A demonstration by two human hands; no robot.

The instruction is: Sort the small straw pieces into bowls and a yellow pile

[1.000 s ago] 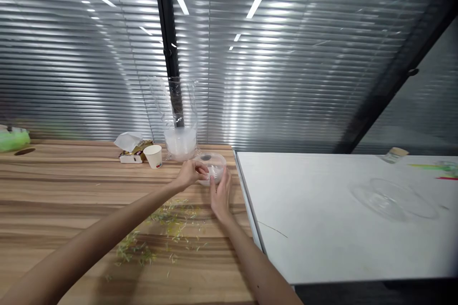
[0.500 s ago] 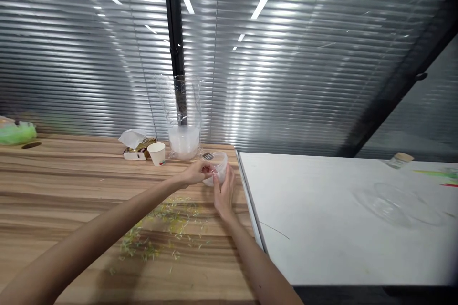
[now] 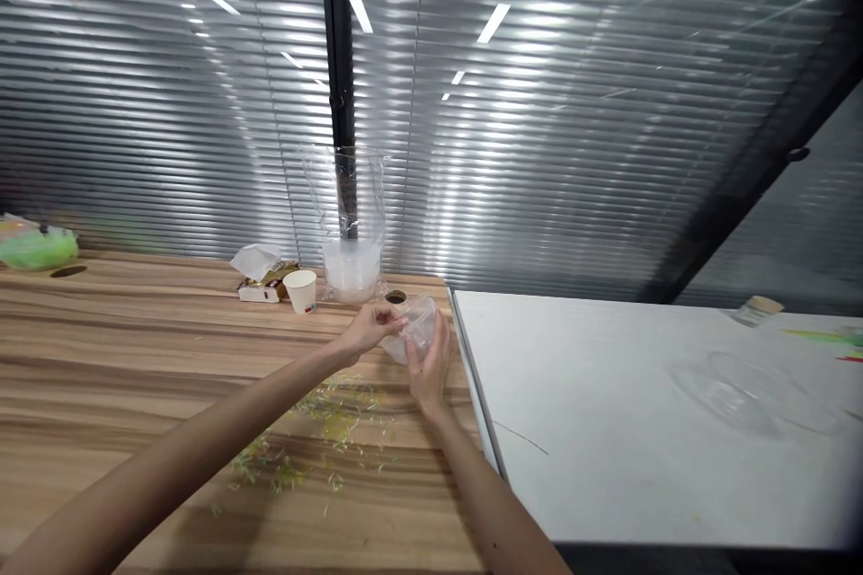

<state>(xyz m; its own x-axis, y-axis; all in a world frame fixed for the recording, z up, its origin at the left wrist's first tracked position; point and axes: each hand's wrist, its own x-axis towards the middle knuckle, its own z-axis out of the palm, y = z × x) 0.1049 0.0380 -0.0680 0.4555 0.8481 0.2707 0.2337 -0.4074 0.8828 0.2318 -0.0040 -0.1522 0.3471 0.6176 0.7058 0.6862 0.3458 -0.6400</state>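
Observation:
A clear plastic cup or bowl (image 3: pixel 419 323) is tilted between my two hands above the right end of the wooden table (image 3: pixel 135 350). My right hand (image 3: pixel 430 364) wraps round its right side, fingers behind it and thumb in front. With its fingers pinched, my left hand (image 3: pixel 375 326) is at the left of the rim; whether it grips the rim or something thin there is too small to tell. Below the hands, small yellow and green shreds (image 3: pixel 337 418) lie scattered on the wood.
Behind stand a white paper cup (image 3: pixel 300 291), a tissue box (image 3: pixel 265 280) and a plastic bag of white bowls (image 3: pixel 351 269). A green bag (image 3: pixel 37 247) is far left. The white table (image 3: pixel 573 395) on the right holds clear round lids (image 3: pixel 748 391) and a small jar (image 3: pixel 757 311).
The clear container has tipped over further, and its rim has turned towards the right. My right hand has shifted slightly right and down with it. The whole view has moved a little.

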